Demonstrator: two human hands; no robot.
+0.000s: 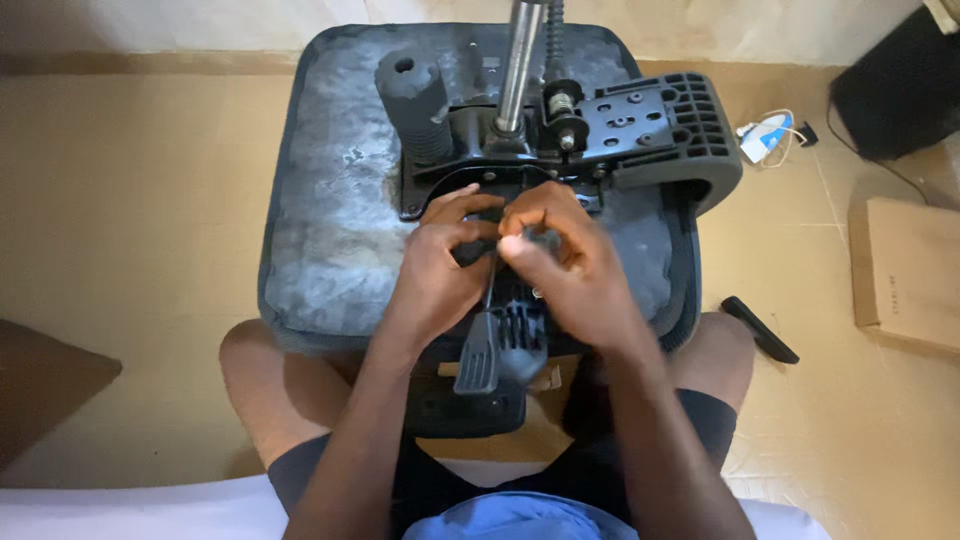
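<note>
An upturned office-chair seat [330, 240] with a dusty grey underside rests between my knees. Its black metal tilt mechanism [640, 130] and shiny gas-lift column [520, 65] are bolted on top. My left hand [440, 265] and my right hand [570, 265] meet over the middle of the mechanism plate. Both pinch a small dark part where a black lever with a paddle handle [480, 355] joins the plate. My fingers hide the part itself.
A black ribbed cylinder [415, 100] stands on the seat at the left of the column. On the tan floor lie a black flat piece [760, 330], a white and blue small object with a cord [768, 135], and a cardboard box [910, 270].
</note>
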